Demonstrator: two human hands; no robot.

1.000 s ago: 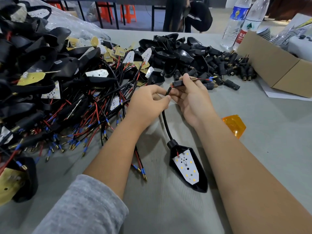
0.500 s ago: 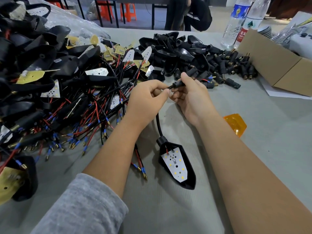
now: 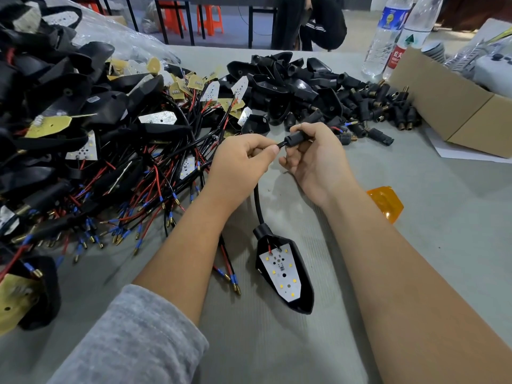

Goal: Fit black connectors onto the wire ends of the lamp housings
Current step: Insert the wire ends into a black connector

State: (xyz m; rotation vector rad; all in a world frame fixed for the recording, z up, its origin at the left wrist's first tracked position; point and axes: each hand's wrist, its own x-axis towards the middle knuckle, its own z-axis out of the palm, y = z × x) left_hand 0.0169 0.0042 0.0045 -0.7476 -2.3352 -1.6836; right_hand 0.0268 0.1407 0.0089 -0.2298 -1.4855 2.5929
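While both hands pinch it, the connector (image 3: 294,139) lies crosswise, pointing left.

Soft, even overhead light falls across my table (image 3: 415,245); my arms cast only faint shadows. The wide lens bows the edges, and the background blurs slightly.

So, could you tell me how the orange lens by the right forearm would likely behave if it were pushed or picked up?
The orange lens looks like thin translucent plastic, so probably light and stiff. Its glossy surface suggests it may slip in a hand, though on the woven grey table cover it would likely slide, not roll, given its flattish, angular shape.
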